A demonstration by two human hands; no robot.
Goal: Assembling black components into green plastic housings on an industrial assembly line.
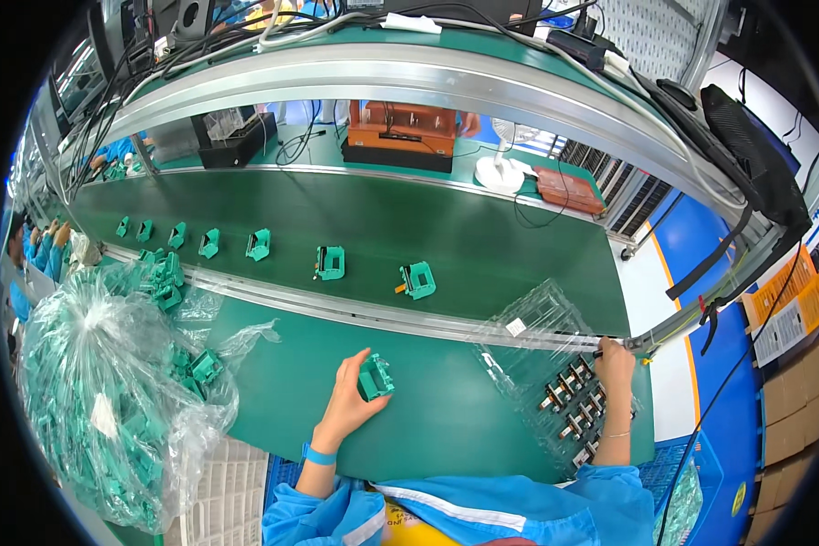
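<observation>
My left hand (348, 405) grips a green plastic housing (376, 377) between thumb and fingers, just above the green worktable (437, 437). The housing is hollow, its cavity facing up. At the right, my right hand (615, 360) has its fingers pinched together over the far end of a clear plastic tray (519, 387). A dark bit shows at those fingertips, too small to name. Several small metal-and-black components (573, 400) lie in rows in the tray, beside my right wrist. A second clear tray (546, 305) overlaps the belt's edge.
Beyond the metal rail (382, 320), several green housings (419, 279) stand in a line on a dark green belt (337, 214). A large clear bag (109, 400) of green housings fills the left, next to loose housings (164, 278). A white fan (500, 168) stands behind the belt.
</observation>
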